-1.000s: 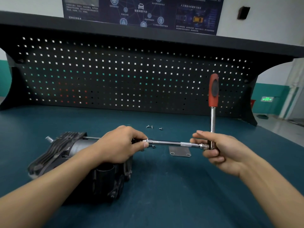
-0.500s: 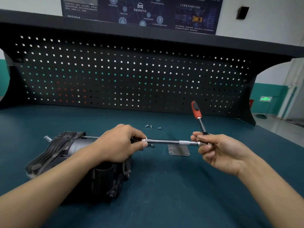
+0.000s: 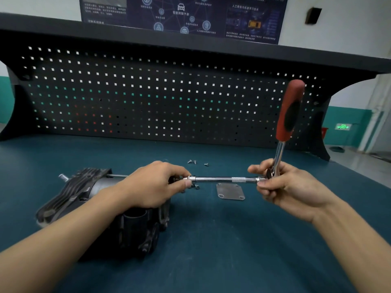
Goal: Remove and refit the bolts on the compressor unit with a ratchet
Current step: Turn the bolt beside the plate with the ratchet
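The dark finned compressor unit (image 3: 84, 193) lies on its side at the left of the bench. A ratchet (image 3: 288, 115) with a red and black handle stands nearly upright; its head joins a long chrome extension bar (image 3: 224, 179) running level toward the compressor's right end. My left hand (image 3: 152, 185) rests over the compressor and pinches the socket end of the bar. My right hand (image 3: 283, 187) grips the ratchet head and the bar's right end. The bolt under the socket is hidden by my fingers.
Three loose bolts (image 3: 194, 162) lie further back on the blue-green bench top (image 3: 211, 250), with more small bolts (image 3: 195, 186) just below the bar. A small grey cover plate (image 3: 230, 191) lies flat under the bar. A black pegboard (image 3: 148, 98) walls the back.
The ratchet handle swung from upright down away from me, then back up to nearly upright. Both hands kept their holds on the bar and ratchet head.
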Demonstrator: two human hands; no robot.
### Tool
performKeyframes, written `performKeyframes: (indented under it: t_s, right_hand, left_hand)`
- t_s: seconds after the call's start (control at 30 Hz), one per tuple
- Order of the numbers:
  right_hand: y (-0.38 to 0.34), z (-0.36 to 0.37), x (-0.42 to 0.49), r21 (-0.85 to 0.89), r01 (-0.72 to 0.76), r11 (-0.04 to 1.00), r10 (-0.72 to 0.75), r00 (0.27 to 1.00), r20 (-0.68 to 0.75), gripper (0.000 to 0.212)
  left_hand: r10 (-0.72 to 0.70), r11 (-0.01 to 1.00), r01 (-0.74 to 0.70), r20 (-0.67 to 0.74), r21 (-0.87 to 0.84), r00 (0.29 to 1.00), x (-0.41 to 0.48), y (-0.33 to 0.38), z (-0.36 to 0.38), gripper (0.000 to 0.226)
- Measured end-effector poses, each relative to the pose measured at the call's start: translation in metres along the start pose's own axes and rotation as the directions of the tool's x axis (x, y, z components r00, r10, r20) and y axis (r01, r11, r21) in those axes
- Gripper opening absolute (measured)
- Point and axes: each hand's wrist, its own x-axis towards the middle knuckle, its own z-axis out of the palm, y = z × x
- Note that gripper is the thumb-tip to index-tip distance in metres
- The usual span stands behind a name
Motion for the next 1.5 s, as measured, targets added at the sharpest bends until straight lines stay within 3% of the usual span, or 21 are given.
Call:
performKeyframes:
  t_s: [0.3, 0.57, 0.77, 0.93, 1.27, 1.5]
  right_hand:
    - [0.000, -0.005, -0.002, -0.245, 0.146, 0.958, -0.123, 0.987, 0.107, 0.059]
    - [0.007, -0.012, 0.000, -0.352, 0.201, 0.914, -0.161, 0.977, 0.139, 0.052]
    - [0.008, -0.006, 0.008, -0.186, 0.049, 0.981, -0.050, 0.999, -0.004, 0.051]
    - [0.005, 0.002, 0.007, 0.003, -0.098, 0.995, 0.098, 0.993, -0.059, 0.022]
    - [0.003, 0.004, 0.007, 0.068, -0.196, 0.978, 0.201, 0.977, -0.071, 0.032]
    - [0.003, 0.001, 0.009, 0.170, -0.235, 0.957, 0.245, 0.969, -0.042, 0.027]
  left_hand:
    - [-0.014, 0.999, 0.012, 0.039, 0.040, 0.999, 0.000, 0.005, -0.002, 0.026]
    - [-0.020, 0.999, 0.019, 0.014, 0.046, 1.000, 0.001, 0.003, 0.000, 0.015]
    - [-0.030, 0.999, 0.030, 0.009, 0.039, 1.000, 0.001, 0.003, -0.001, 0.019]
    - [-0.028, 0.999, 0.028, 0.000, 0.042, 1.000, 0.001, 0.002, 0.000, 0.017]
    - [-0.015, 1.000, 0.015, -0.017, 0.024, 1.000, 0.001, 0.001, 0.000, 0.016]
    - [-0.019, 1.000, 0.019, -0.016, 0.015, 1.000, 0.001, 0.003, 0.000, 0.015]
